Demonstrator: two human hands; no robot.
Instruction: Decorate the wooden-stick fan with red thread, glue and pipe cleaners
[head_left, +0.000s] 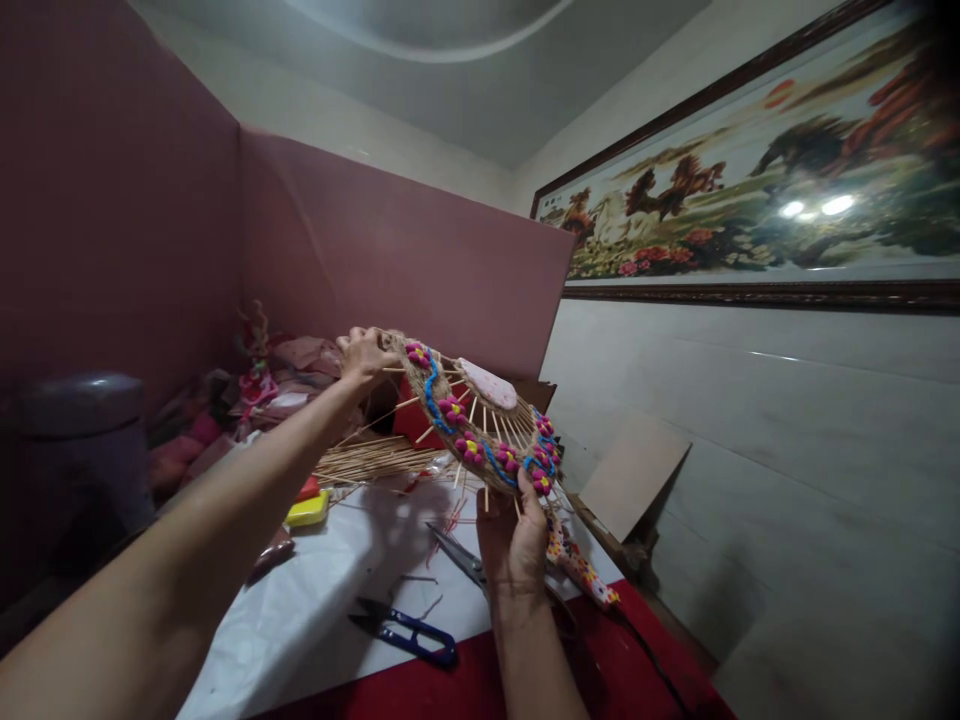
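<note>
Between my two hands, a round craft piece of thin sticks and twine (442, 425) is held up tilted above the table. Its twine ring carries magenta flowers with yellow centres and a wavy blue cord; a pale oval disc (487, 384) sits at its middle. My left hand (367, 354) grips the far left edge, fingers closed over the rim. My right hand (517, 535) pinches the near edge, thumb on top. Below lie scissors (459, 556), partly hidden behind my right wrist, and blue thread snips (412, 632).
White sheeting (315, 600) covers part of a red tabletop (637, 670). Behind are loose thin sticks (375, 460), a yellow packet (307, 508) and piled pink cloth (300, 355). A flower-patterned handled object (589, 575) with a dark cord lies at right. A cardboard panel (634, 475) leans by the wall.
</note>
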